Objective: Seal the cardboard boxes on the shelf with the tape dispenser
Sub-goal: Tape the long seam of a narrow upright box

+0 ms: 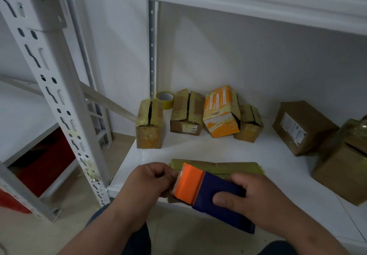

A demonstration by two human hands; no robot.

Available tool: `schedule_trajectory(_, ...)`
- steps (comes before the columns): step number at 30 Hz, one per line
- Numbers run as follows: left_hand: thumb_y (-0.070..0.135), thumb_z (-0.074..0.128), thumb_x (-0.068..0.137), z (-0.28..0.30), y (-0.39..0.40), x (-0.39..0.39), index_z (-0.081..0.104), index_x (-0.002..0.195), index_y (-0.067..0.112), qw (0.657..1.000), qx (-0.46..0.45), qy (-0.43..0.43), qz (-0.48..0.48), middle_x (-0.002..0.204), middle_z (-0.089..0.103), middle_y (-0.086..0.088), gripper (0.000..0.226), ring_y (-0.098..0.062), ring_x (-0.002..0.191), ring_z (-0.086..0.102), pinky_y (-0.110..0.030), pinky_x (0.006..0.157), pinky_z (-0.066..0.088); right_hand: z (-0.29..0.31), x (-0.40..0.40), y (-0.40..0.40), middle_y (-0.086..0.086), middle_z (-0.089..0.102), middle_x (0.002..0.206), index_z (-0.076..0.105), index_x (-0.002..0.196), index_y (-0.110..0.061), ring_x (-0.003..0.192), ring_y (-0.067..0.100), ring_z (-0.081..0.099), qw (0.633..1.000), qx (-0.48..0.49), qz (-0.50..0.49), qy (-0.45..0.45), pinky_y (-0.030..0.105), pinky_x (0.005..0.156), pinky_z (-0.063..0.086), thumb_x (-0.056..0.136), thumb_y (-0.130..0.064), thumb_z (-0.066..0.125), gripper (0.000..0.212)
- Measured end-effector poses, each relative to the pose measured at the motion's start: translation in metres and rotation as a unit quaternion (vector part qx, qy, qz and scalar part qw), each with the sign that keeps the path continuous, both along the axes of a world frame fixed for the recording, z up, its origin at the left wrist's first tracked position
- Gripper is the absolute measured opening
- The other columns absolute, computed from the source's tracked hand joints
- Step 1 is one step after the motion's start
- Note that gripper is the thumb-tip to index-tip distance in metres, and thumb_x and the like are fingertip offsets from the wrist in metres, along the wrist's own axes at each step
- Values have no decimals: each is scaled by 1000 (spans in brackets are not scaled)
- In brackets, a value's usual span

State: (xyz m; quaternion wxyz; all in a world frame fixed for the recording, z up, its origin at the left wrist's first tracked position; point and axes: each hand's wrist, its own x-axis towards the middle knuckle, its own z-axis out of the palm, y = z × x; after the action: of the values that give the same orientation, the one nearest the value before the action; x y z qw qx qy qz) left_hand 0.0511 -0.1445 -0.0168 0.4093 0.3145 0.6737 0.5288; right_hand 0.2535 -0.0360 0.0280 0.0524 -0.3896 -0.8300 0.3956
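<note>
Hands meet low at the front edge of the white shelf (258, 155). The right hand (244, 197) wraps the blue body of the tape dispenser (206, 191), thumb on top, forearm angled in from the lower right. The left hand (151, 179), fingers curled, pinches at its orange cutter end. Under them lies a flat cardboard box (218, 168); other boxes sit well back.

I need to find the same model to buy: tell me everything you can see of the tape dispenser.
The tape dispenser is a handheld plastic one with an orange front hood and a dark blue body. A toothed cutter edge shows at its left end. It is held tilted over a flat taped cardboard box at the shelf's front edge. The right hand grips the blue body; the left hand pinches at the cutter end. Its roll is hidden.
</note>
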Motion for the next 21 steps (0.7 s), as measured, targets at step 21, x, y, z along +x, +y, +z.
schedule_trajectory(21,12,68,87,-32,26,-40,75,78,4,987,27,-107,120,56,55,1,14,-10,54,47,-27,59,45,47,-10,77,3,73,71,72,74,-26,61,18,69,994,33,43,-99,27,57,47,31,-96,56,83)
